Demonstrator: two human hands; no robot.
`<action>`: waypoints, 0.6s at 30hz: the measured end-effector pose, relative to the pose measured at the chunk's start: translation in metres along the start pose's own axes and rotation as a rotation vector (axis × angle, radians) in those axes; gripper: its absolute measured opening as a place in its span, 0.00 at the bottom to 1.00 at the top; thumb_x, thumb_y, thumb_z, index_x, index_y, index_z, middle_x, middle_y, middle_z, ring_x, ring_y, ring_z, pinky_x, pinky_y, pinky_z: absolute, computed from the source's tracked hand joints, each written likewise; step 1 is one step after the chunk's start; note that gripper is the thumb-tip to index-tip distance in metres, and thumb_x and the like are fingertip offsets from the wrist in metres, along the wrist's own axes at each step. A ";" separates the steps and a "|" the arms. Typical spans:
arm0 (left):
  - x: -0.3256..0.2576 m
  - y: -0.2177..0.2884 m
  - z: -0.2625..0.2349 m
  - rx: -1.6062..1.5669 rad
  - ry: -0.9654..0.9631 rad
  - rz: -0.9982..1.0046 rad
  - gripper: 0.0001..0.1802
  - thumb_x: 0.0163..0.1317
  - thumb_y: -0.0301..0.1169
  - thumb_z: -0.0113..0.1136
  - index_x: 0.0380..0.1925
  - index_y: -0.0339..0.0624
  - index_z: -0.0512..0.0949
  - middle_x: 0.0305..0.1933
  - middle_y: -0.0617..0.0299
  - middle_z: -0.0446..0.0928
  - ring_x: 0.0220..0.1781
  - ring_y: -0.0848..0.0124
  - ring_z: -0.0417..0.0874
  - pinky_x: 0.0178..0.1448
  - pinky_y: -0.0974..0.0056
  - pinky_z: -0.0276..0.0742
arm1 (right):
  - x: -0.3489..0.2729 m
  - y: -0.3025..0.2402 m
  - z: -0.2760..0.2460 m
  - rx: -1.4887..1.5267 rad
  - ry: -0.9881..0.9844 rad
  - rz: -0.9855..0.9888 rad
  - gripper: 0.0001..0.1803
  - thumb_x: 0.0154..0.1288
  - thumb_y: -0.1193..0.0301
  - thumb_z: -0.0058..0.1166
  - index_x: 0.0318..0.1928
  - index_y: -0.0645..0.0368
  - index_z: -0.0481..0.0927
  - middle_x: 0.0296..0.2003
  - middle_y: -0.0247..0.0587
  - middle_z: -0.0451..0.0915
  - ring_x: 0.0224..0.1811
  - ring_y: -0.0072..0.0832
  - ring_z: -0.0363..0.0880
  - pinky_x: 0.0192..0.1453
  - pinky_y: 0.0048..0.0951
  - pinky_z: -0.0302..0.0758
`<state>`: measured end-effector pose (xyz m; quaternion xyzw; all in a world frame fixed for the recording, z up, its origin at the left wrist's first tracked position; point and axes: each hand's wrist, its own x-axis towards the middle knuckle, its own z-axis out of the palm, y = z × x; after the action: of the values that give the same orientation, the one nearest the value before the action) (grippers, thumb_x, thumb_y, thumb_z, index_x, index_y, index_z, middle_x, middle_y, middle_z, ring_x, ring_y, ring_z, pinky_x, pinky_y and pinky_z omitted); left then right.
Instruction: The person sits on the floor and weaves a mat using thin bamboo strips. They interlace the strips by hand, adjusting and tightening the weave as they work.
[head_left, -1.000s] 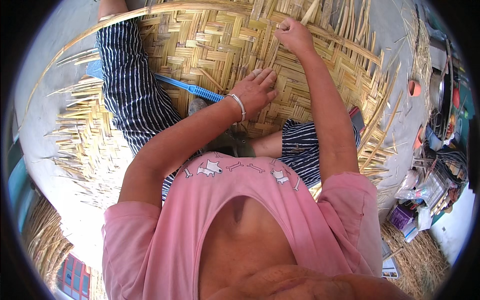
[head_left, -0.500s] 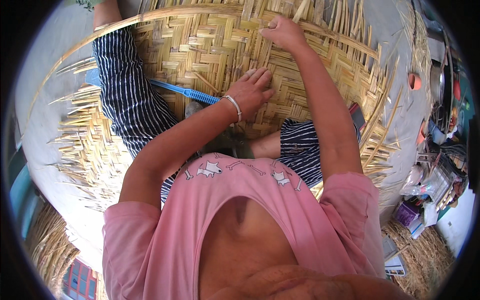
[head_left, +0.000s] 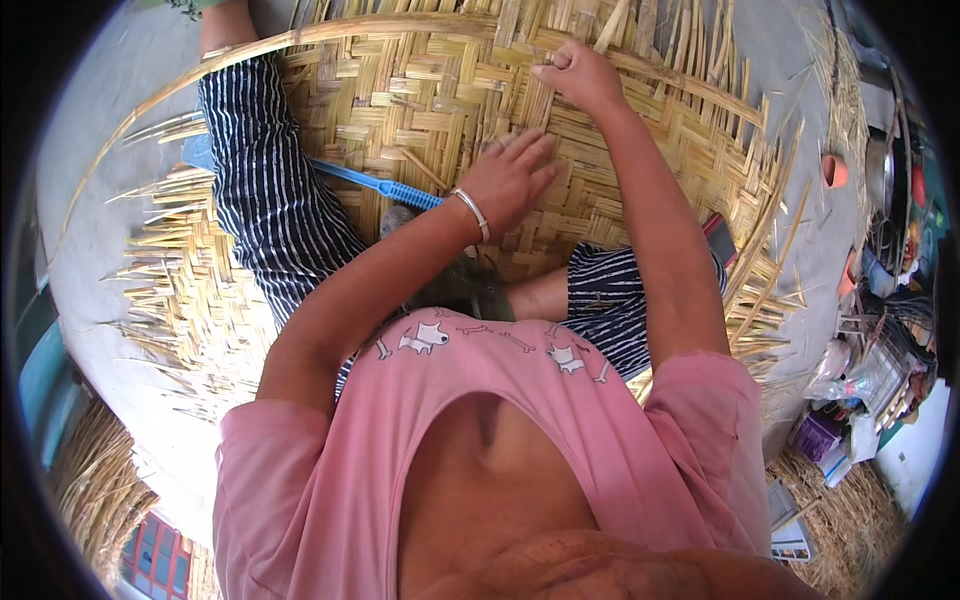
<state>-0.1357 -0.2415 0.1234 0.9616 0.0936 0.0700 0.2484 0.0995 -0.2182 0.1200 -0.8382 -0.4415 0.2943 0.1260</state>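
A large woven mat (head_left: pixel 410 120) of split, straw-coloured strips lies under me, with loose strip ends along its edges. My left hand (head_left: pixel 510 185), with a silver bangle at the wrist, is over the middle of the weave. Its fingers are spread and slightly blurred; nothing shows in them. Farther off and to the right, my right hand (head_left: pixel 585 78) is closed at the weave, thumb and fingers pressed together beside a band of strips. What it pinches is hidden. One long, thin strip (head_left: pixel 390 27) curves across the mat's far part and out to the left.
A blue fly swatter (head_left: pixel 385 186) lies left of my left hand, partly under my striped trouser leg (head_left: pixel 265 170). A dark flat object with a red edge (head_left: pixel 719 240) rests by my right knee. Orange pots (head_left: pixel 834 171) and household clutter stand at the right.
The whole view has shifted slightly. My left hand's fingers are now blurred by motion over the weave. My right hand stays closed at nearly the same spot on the mat.
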 end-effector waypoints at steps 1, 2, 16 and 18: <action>0.003 -0.004 0.002 0.040 0.020 -0.068 0.25 0.61 0.33 0.61 0.60 0.44 0.78 0.74 0.52 0.67 0.80 0.53 0.63 0.80 0.47 0.59 | 0.000 0.001 0.002 -0.001 0.023 -0.004 0.28 0.55 0.45 0.71 0.43 0.56 0.83 0.41 0.46 0.88 0.46 0.46 0.87 0.51 0.44 0.80; 0.008 -0.011 0.005 0.079 0.040 -0.135 0.26 0.61 0.33 0.61 0.61 0.44 0.78 0.74 0.54 0.68 0.79 0.55 0.64 0.80 0.48 0.60 | 0.000 0.002 0.004 -0.003 0.046 -0.007 0.29 0.55 0.44 0.71 0.43 0.56 0.83 0.41 0.46 0.88 0.46 0.45 0.87 0.50 0.44 0.80; 0.013 -0.044 -0.027 -0.786 0.387 -0.562 0.14 0.69 0.30 0.64 0.51 0.35 0.84 0.48 0.56 0.87 0.48 0.65 0.89 0.55 0.62 0.83 | -0.007 -0.025 0.005 -0.220 0.126 -0.090 0.25 0.64 0.47 0.63 0.48 0.54 0.81 0.42 0.50 0.87 0.47 0.52 0.85 0.49 0.50 0.79; 0.016 -0.069 -0.041 -0.937 0.622 -0.706 0.15 0.70 0.30 0.65 0.53 0.36 0.84 0.47 0.58 0.88 0.48 0.72 0.87 0.54 0.65 0.83 | -0.006 -0.016 0.009 -0.229 0.157 -0.120 0.25 0.66 0.47 0.61 0.48 0.56 0.80 0.40 0.52 0.86 0.45 0.53 0.84 0.47 0.50 0.78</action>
<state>-0.1376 -0.1597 0.1260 0.5982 0.4301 0.2921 0.6098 0.0809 -0.2145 0.1231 -0.8396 -0.5103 0.1676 0.0807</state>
